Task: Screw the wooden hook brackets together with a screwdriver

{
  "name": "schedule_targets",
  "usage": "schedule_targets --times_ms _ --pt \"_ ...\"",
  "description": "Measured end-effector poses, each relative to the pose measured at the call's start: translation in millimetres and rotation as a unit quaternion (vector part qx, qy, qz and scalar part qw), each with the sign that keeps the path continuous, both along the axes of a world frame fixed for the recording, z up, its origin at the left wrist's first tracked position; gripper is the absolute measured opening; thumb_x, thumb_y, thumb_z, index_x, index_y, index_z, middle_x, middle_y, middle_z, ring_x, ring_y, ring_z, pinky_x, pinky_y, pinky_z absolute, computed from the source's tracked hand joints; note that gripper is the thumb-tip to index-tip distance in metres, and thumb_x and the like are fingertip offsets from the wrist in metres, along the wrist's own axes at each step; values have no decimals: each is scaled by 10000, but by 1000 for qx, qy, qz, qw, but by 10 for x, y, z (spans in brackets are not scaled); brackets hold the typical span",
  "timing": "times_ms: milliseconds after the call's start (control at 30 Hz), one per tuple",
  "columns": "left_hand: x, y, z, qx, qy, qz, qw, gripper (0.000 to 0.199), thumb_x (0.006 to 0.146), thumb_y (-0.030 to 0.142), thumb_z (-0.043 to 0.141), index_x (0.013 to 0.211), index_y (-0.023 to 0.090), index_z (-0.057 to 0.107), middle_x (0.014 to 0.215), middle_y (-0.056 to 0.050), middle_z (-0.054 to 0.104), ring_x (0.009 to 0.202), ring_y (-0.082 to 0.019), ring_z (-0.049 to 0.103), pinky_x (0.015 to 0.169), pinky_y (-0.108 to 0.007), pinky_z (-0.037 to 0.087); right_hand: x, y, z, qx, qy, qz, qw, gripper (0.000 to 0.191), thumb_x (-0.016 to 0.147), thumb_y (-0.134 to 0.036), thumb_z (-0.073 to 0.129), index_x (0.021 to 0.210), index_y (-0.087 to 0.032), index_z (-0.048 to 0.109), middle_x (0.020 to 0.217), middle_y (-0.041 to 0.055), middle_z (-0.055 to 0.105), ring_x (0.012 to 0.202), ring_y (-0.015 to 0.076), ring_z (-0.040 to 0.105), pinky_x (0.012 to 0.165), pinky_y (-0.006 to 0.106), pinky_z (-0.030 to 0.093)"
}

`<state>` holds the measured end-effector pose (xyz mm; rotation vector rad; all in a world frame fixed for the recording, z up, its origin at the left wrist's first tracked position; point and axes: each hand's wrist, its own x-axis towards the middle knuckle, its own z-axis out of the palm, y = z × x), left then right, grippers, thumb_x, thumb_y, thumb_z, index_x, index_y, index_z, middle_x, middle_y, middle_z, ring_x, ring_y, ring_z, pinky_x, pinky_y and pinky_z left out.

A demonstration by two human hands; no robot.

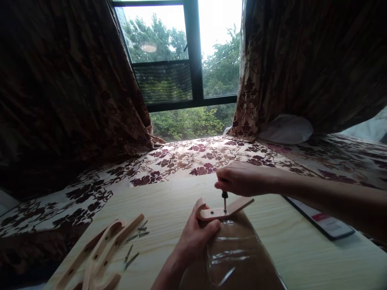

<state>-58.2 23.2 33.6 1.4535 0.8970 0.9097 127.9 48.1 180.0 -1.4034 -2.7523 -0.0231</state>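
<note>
wooden hook, at the far end of a taped brown box, which stands on the pale table. the left hand grips the hook's curled end, thumb on the near side. the right hand is closed around the handle of a screwdriver, held upright, its tip at a hole in the hook. toward the table's near left corner: a group of spare hooks, with loose screws just beside them. at the right edge: a flat dark-rimmed device. beyond the far edge: flowered cloth.
</note>
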Motion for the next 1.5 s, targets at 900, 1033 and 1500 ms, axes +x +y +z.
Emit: schedule_targets --times_ms 900,1033,1500 --pt "25 -43 -4 -41 -92 -30 994 404 729 368 714 905 218 384 752 58 437 694 -101 373 653 -230 323 -212 19 78 -54 30 152 986 162 893 -181 515 752 -161 590 649 -20 527 563 92 391 525 218 265" --pt "17 -37 -14 -23 -85 -23 996 384 729 359 712 881 216 389 760 54 429 709 -105 367 660 -235 326 -227 40 7 -32 27 127 991 171 905 -235 519 769 -170 598 663 -8 561 572 98 419 534 216 271" --pt "39 -42 0 -37 -90 -19 995 445 686 408 742 888 225 391 765 52 460 715 -109 414 673 -235 337 -221 36 82 -65 23 113 991 99 813 -189 544 828 -196 642 715 -10 631 586 99 468 513 206 292"
